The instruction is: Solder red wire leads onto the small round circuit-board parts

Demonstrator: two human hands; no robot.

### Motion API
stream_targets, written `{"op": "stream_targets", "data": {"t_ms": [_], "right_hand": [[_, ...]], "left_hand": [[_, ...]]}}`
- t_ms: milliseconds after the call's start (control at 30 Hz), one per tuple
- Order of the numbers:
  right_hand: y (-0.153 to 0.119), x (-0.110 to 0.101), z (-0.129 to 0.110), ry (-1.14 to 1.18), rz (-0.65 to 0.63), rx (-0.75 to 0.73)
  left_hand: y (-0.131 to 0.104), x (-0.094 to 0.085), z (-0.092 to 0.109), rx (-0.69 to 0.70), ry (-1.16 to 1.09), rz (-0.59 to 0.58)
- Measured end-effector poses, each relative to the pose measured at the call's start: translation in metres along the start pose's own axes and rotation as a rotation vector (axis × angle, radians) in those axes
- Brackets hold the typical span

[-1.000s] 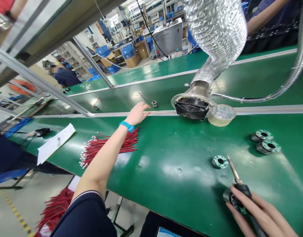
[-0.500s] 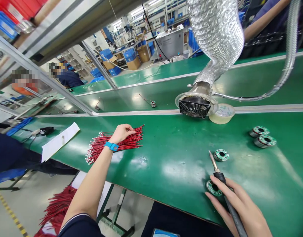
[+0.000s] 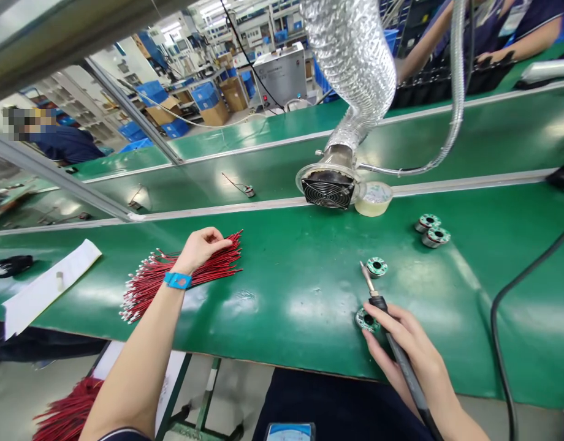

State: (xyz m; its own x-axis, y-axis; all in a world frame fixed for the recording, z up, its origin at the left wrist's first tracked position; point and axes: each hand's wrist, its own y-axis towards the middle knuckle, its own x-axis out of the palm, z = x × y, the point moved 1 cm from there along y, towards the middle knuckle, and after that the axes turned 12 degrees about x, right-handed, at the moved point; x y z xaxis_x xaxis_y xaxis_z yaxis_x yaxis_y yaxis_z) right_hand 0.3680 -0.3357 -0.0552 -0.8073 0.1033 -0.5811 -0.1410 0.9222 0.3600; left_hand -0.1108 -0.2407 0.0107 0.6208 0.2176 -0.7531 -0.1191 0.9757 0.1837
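My left hand, with a blue wristband, rests over a pile of red wires with white connector ends. Its thumb and fingers are pinched together at the wires' right ends; exactly how many wires they hold is hidden. A soldering iron is held in my right hand, its metal tip pointing up and away. Close to these fingertips lies a small round coil with a green circuit board, partly behind the hand. Beside the iron's tip sits another such coil.
Two more coils stand at the right. A fume extractor fan hangs on a silver duct, beside a roll of tape. A black cable runs down the right side. White paper lies at the left.
The view has swung to the right, so the bench things appear farther left. My left hand stays at the red wires; the right still holds the soldering iron by the coil.
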Motion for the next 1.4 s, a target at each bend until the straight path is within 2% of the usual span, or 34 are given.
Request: {"op": "stream_targets", "data": {"t_ms": [133,200,267,367,433,500,533,600,633,667,700,800,833,900,967,1167,1333,1400], "right_hand": [[0.0,0.0,-0.002,0.007,-0.009,0.003],[0.0,0.001,-0.002,0.009,-0.01,0.012],[-0.001,0.001,-0.001,0.019,-0.018,0.022],[-0.002,0.001,-0.001,0.04,-0.035,0.032],[-0.002,0.001,0.0,0.045,-0.037,0.034],[-0.002,0.002,-0.001,0.05,-0.031,0.037],[-0.002,0.003,-0.001,0.057,-0.031,0.039],[-0.001,0.005,-0.003,0.08,-0.04,0.041],[-0.001,0.006,-0.004,0.091,-0.05,0.043],[-0.001,0.007,-0.005,0.103,-0.065,0.046],[0.0,0.007,-0.006,0.115,-0.076,0.052],[0.0,0.006,-0.01,0.142,-0.088,0.076],[0.0,0.006,-0.011,0.144,-0.086,0.083],[0.0,0.004,-0.013,0.134,-0.073,0.093],[0.0,0.005,-0.014,0.11,-0.049,0.098],[0.003,0.012,-0.015,0.121,0.006,0.092],[0.01,0.012,-0.015,0.249,-0.143,0.05],[0.011,0.012,-0.014,0.256,-0.154,0.065]], "left_hand": [[0.001,0.001,0.006,0.009,0.034,-0.013],[0.003,0.001,0.009,0.057,0.064,0.023],[0.005,-0.001,0.01,0.139,0.05,0.117],[0.009,-0.008,0.017,0.188,-0.087,0.345],[0.006,-0.012,0.032,0.173,-0.148,0.482],[-0.004,-0.009,0.059,0.185,-0.115,0.54],[-0.012,-0.003,0.075,0.206,-0.079,0.523],[-0.031,0.016,0.109,0.335,0.031,0.488],[-0.041,0.03,0.125,0.425,0.048,0.413],[-0.052,0.046,0.14,0.522,0.032,0.31],[-0.062,0.064,0.153,0.583,-0.006,0.151],[-0.087,0.115,0.178,0.618,-0.179,-0.319],[-0.092,0.128,0.182,0.598,-0.231,-0.422],[-0.099,0.146,0.186,0.538,-0.313,-0.526],[-0.101,0.155,0.185,0.491,-0.376,-0.542],[-0.102,0.16,0.175,0.388,-0.428,-0.439],[-0.103,0.165,0.17,0.167,-0.605,-0.39],[-0.103,0.166,0.17,0.147,-0.614,-0.334]]}}
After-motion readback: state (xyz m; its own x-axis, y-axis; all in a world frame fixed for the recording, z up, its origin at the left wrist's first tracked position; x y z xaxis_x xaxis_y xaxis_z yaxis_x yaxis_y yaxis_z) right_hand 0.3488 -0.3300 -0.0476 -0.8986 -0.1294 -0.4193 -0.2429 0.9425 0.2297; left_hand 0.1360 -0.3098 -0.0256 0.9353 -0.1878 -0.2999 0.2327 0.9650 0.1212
